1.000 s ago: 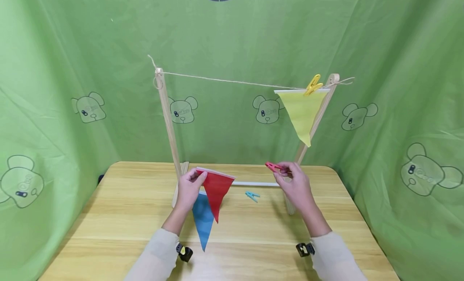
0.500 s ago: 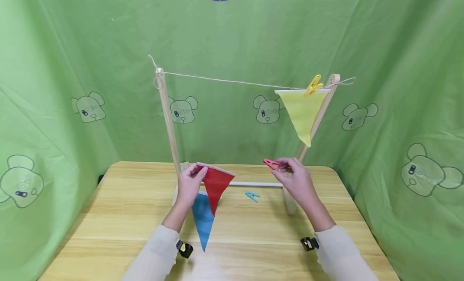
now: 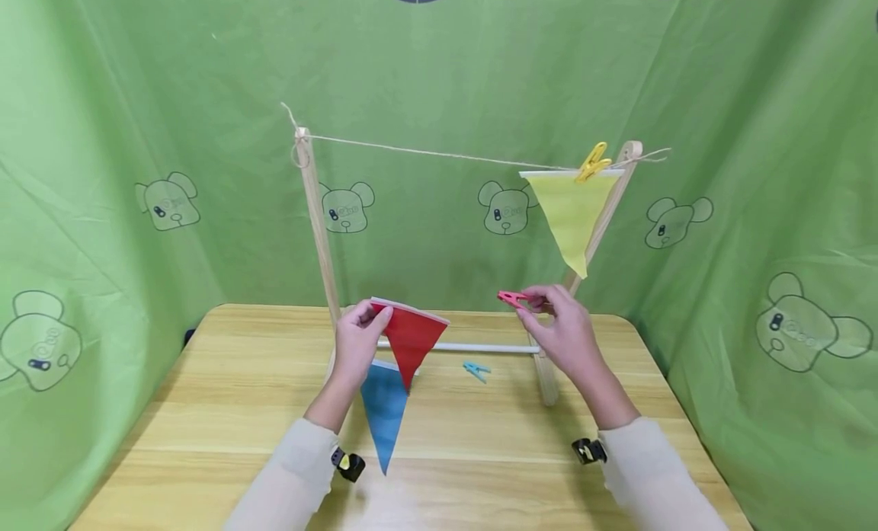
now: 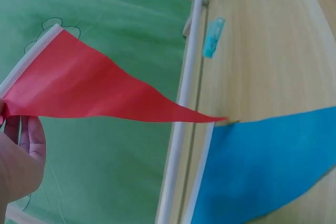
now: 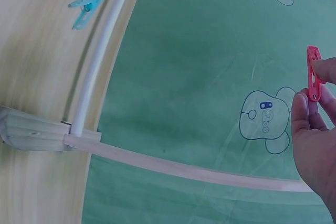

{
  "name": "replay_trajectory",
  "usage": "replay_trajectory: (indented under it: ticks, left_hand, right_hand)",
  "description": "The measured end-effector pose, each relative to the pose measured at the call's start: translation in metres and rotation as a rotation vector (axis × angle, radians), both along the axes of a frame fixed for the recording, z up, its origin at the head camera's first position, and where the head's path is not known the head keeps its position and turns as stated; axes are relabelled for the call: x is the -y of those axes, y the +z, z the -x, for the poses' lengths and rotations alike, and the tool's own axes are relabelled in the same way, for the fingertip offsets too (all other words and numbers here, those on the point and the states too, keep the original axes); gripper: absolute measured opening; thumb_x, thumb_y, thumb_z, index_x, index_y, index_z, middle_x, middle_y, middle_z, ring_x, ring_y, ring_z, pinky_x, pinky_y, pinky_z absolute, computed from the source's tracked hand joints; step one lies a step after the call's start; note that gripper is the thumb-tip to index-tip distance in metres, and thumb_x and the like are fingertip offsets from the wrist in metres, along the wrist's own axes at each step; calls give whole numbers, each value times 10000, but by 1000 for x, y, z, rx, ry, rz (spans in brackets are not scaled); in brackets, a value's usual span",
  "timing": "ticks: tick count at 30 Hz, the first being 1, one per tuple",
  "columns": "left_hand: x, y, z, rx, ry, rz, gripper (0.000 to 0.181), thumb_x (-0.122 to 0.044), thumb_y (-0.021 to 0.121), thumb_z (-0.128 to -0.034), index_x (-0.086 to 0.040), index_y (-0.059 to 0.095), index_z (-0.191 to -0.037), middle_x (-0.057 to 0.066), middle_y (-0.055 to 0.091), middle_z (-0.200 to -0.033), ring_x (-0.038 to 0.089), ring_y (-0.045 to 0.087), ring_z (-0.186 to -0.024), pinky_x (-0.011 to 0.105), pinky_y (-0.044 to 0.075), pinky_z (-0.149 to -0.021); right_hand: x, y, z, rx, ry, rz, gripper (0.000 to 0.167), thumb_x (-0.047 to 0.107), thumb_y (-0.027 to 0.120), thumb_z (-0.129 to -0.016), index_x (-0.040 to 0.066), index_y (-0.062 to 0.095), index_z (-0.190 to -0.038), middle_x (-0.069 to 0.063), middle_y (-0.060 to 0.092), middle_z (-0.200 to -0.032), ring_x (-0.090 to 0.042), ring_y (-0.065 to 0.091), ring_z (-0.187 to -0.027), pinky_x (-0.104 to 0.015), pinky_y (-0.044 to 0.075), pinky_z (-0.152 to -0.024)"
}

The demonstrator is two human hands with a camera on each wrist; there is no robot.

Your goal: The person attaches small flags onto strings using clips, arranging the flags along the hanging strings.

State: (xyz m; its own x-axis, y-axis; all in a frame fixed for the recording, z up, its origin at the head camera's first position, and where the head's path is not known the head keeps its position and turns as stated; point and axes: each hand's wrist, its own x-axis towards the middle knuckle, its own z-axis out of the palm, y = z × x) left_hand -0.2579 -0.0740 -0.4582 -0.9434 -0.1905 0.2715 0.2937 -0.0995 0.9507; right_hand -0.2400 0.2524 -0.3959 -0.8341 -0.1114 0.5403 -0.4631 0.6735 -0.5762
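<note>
The left hand (image 3: 357, 344) pinches the upper left corner of a red pennant (image 3: 413, 337) with a white top edge, held above the table. Below it a blue pennant (image 3: 384, 405) lies on the table, its top partly covered by the red one's tip. In the right hand (image 3: 564, 329) a red clothespin (image 3: 511, 298) is pinched between thumb and fingers, its nose pointing left. A yellow clothespin (image 3: 593, 164) holds a yellow pennant (image 3: 571, 211) on the string (image 3: 425, 152), near the right post. On the table between the hands lies a light-blue clothespin (image 3: 475, 371).
Two wooden posts, left (image 3: 319, 226) and right (image 3: 607, 211), carry the string; a white rod (image 3: 480, 348) joins them low down. They stand towards the back of the wooden table (image 3: 240, 409). A green curtain (image 3: 425, 249) surrounds the back and sides.
The left hand has risen slightly with the red pennant, uncovering more of the blue one. Holding the red clothespin, the right hand has also moved up a little.
</note>
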Motion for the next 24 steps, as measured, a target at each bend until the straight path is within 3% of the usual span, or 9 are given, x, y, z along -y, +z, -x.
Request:
replay_trajectory:
  ticks: [3,11,18,24]
  left_hand:
    - [-2,4,0,-7,-1,-12,170,-74,733,-952,84,703,-1006,-13,683,-818,102,641,-709,197,590,-688]
    - [-5,18,-1,-6,-8,-39,184,-82,733,-954,82,700,-1031,-9,688,-837,107,645,-725,204,590,-694]
    - [-7,30,2,-15,0,-60,178,-79,726,-958,79,698,-1037,-17,689,-844,111,646,-732,203,587,-687]
    - [-6,39,6,-23,11,-52,165,-83,721,-964,66,697,-1032,-8,686,-854,124,636,-745,203,580,-688]
  right_hand:
    - [2,4,1,-10,14,0,289,62,782,-905,18,671,-1168,-142,657,-1084,-256,672,-955,-392,608,-889]
    - [6,17,5,-48,37,-19,300,79,779,-912,9,668,-1181,-112,647,-1090,-207,660,-956,-368,613,-876]
    - [7,28,6,-93,58,-11,310,34,793,-887,-6,680,-1172,-118,648,-1093,-241,670,-949,-213,592,-869]
    - [9,38,7,-116,58,-5,341,13,806,-870,-19,687,-1188,-125,668,-1085,-270,692,-941,-231,598,-861]
